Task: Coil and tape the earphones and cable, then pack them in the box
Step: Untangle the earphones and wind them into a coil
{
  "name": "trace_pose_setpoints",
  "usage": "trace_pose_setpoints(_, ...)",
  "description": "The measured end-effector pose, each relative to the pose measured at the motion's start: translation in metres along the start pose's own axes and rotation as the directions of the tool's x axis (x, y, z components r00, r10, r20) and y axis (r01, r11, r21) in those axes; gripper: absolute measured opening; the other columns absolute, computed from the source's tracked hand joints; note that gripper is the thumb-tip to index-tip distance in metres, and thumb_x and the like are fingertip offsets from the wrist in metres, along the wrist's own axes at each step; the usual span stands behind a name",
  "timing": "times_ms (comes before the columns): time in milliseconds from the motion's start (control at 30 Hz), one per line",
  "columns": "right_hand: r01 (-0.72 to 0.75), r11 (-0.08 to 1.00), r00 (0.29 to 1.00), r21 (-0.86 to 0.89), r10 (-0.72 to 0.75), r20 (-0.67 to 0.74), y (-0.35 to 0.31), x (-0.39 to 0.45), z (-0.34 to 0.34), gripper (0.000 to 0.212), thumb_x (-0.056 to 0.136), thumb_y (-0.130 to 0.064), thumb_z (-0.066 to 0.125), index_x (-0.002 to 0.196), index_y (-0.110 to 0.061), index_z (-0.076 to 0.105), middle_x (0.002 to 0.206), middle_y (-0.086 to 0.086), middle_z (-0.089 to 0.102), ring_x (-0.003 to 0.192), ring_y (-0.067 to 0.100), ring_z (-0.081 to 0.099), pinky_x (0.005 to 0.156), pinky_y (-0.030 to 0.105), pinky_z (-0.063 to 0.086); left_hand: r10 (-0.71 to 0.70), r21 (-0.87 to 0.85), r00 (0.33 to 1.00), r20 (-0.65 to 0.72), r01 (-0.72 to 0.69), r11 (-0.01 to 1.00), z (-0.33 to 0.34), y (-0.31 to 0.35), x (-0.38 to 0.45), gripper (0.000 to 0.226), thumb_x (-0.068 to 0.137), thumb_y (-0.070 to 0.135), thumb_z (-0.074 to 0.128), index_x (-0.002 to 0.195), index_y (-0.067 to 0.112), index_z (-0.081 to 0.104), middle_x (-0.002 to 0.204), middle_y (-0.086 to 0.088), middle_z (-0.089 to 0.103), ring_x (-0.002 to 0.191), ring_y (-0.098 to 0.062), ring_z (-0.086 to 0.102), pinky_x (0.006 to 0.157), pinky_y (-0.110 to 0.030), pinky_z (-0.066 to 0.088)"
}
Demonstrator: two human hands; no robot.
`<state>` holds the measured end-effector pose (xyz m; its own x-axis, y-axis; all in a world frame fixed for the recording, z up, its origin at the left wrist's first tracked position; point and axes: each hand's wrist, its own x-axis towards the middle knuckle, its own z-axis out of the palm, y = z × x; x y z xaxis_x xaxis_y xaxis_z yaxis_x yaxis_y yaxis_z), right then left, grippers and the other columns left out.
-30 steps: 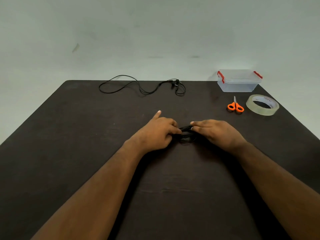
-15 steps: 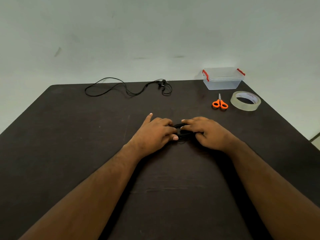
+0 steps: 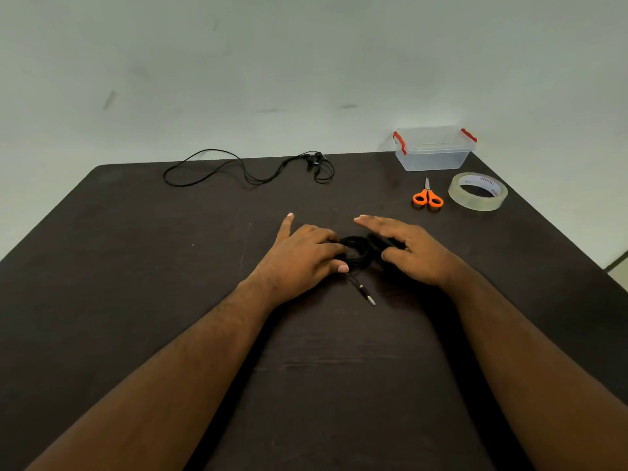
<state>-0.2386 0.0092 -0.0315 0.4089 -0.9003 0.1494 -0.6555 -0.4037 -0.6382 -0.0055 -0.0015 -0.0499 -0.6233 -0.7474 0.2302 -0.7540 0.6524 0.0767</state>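
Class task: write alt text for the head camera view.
Two bare hands meet over a coiled black cable on a dark table; the left hand grips it, the right hand lies open. Loose earphones, scissors, tape roll and lidded box sit behind.

Soft, even light fills the scene, with only faint shadows under the hands and beside the plastic box (image 3: pixel 433 149). The dark table (image 3: pixel 136 266) carries a dull sheen and swallows detail in the black cable (image 3: pixel 355 249). Wide-angle distortion bows the table's edges; the picture is slightly soft throughout.
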Motion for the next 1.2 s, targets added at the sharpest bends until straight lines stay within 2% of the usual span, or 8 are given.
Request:
trace_pose_setpoints(167, 0.0, 0.999, 1.0, -0.046, -0.001, -0.013, 0.001, 0.001, 0.003, 0.061, 0.085, 0.005, 0.055, 0.139, -0.023, 0.048, 0.144, -0.003, 0.047, 0.133, 0.0, 0.033, 0.105, 0.004, 0.019, 0.032, -0.035, 0.999, -0.042, -0.034, 0.999, 0.001, 0.0, -0.001, 0.043, 0.093, 0.053, 0.045, 0.125, 0.03, 0.061, 0.131, 0.008, 0.054, 0.128, -0.014, 0.041, 0.116, -0.058, 0.007)
trace_pose_setpoints(333, 0.02, 0.994, 0.996, -0.103, -0.029, -0.087, -0.005, -0.003, 0.004, 0.043, 0.088, -0.006, 0.061, 0.13, -0.015, 0.058, 0.134, 0.002, 0.057, 0.128, 0.009, 0.045, 0.107, 0.02, 0.029, 0.051, -0.089, 0.996, -0.073, -0.057, 0.994, 0.003, -0.002, -0.002, 0.036, 0.09, 0.048, 0.055, 0.121, 0.032, 0.065, 0.135, 0.008, 0.051, 0.134, -0.016, 0.034, 0.115, -0.057, 0.01)
trace_pose_setpoints(467, 0.021, 0.993, 0.969, -0.116, -0.049, -0.244, -0.018, -0.011, 0.009, 0.016, 0.08, -0.029, 0.075, 0.09, -0.016, 0.075, 0.095, -0.003, 0.068, 0.094, 0.005, 0.055, 0.083, 0.019, 0.04, 0.01, -0.158, 0.996, -0.093, -0.025, 0.987, 0.003, -0.003, 0.001, 0.023, 0.087, 0.046, 0.06, 0.1, 0.03, 0.068, 0.133, 0.011, 0.05, 0.134, -0.013, 0.029, 0.114, -0.059, 0.004)
trace_pose_setpoints(567, 0.02, 0.989, 0.983, -0.146, -0.046, -0.178, -0.022, -0.02, 0.015, 0.026, 0.069, -0.044, 0.08, 0.071, -0.019, 0.071, 0.077, -0.008, 0.06, 0.08, 0.006, 0.051, 0.071, 0.013, 0.034, -0.027, -0.193, 0.996, -0.088, 0.01, 0.981, 0.005, -0.001, 0.003, 0.015, 0.087, 0.043, 0.062, 0.088, 0.029, 0.065, 0.136, 0.015, 0.047, 0.139, -0.013, 0.022, 0.112, -0.057, -0.005)
trace_pose_setpoints(667, -0.003, 0.98, 0.999, -0.197, -0.008, -0.054, -0.026, -0.022, 0.024, 0.031, 0.067, -0.05, 0.078, 0.077, -0.023, 0.071, 0.081, -0.007, 0.06, 0.081, 0.007, 0.052, 0.072, 0.021, 0.04, -0.027, -0.176, 0.996, -0.088, 0.011, 0.984, 0.008, -0.001, 0.003, 0.013, 0.087, 0.043, 0.061, 0.087, 0.03, 0.064, 0.138, 0.015, 0.045, 0.141, -0.014, 0.018, 0.112, -0.055, -0.005)
trace_pose_setpoints(833, -0.042, 0.999, 0.995, -0.034, 0.039, -0.092, -0.025, -0.019, 0.028, 0.017, 0.068, -0.029, 0.083, 0.074, -0.026, 0.067, 0.083, -0.009, 0.057, 0.074, 0.002, 0.053, 0.064, 0.011, 0.039, -0.03, -0.213, 0.995, -0.097, 0.009, 0.977, 0.01, -0.003, 0.002, 0.015, 0.086, 0.044, 0.062, 0.089, 0.03, 0.064, 0.139, 0.014, 0.043, 0.14, -0.012, 0.018, 0.113, -0.049, -0.002)
trace_pose_setpoints(967, -0.077, 0.996, 0.987, 0.048, 0.083, -0.137, -0.019, -0.019, 0.022, 0.043, 0.07, -0.009, 0.076, 0.095, -0.037, 0.055, 0.106, -0.014, 0.05, 0.08, 0.006, 0.051, 0.066, 0.01, 0.042, -0.02, -0.293, 0.993, -0.118, -0.016, 0.956, 0.007, -0.004, -0.002, 0.014, 0.085, 0.042, 0.066, 0.094, 0.032, 0.069, 0.146, 0.013, 0.039, 0.143, -0.013, 0.017, 0.113, -0.046, 0.001)
trace_pose_setpoints(1200, -0.082, 0.984, 0.972, -0.161, 0.043, -0.233, -0.011, -0.016, 0.023, 0.045, 0.081, -0.011, 0.071, 0.121, -0.029, 0.059, 0.11, -0.011, 0.05, 0.081, 0.0, 0.049, 0.068, 0.01, 0.041, 0.019, -0.197, 0.99, -0.137, -0.046, 0.979, 0.005, 0.005, -0.004, 0.014, 0.089, 0.034, 0.063, 0.1, 0.028, 0.071, 0.141, 0.01, 0.046, 0.141, -0.013, 0.023, 0.115, -0.051, 0.003)
